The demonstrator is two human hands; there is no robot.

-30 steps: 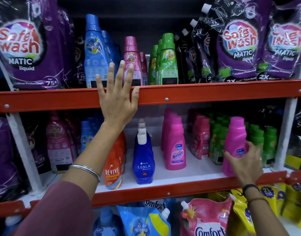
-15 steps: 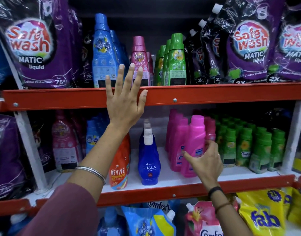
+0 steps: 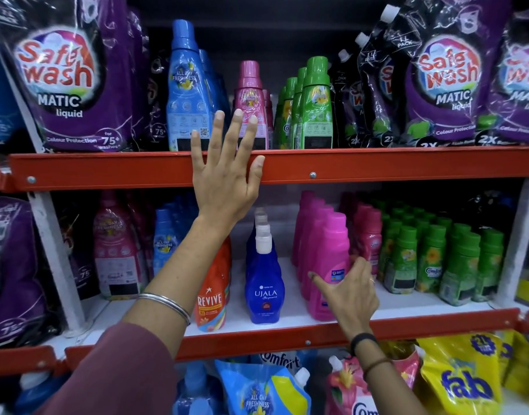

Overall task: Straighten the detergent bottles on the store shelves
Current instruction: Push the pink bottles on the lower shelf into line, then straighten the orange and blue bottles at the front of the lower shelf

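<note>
My left hand (image 3: 224,172) is open, palm flat on the red edge of the upper shelf (image 3: 377,164), fingers spread up in front of a tall blue bottle (image 3: 185,85) and a pink bottle (image 3: 251,94). On the middle shelf my right hand (image 3: 350,295) is on the front pink bottle (image 3: 329,253), thumb across its lower front and fingers round its right side. That bottle stands upright at the head of the pink row. A blue Ujala bottle (image 3: 264,283) and an orange Revive bottle (image 3: 212,298) stand to its left.
Rows of green bottles (image 3: 431,259) fill the middle shelf to the right, with small pink ones (image 3: 368,235) between. Purple Safe Wash pouches (image 3: 65,73) stand at both ends of the upper shelf. Refill pouches (image 3: 464,381) lie below. A white upright (image 3: 515,250) bounds the right.
My right hand has carried the pink bottle leftwards from beside the green bottles to the front of the pink row, where it now stands. My left hand has stayed on the shelf edge.
</note>
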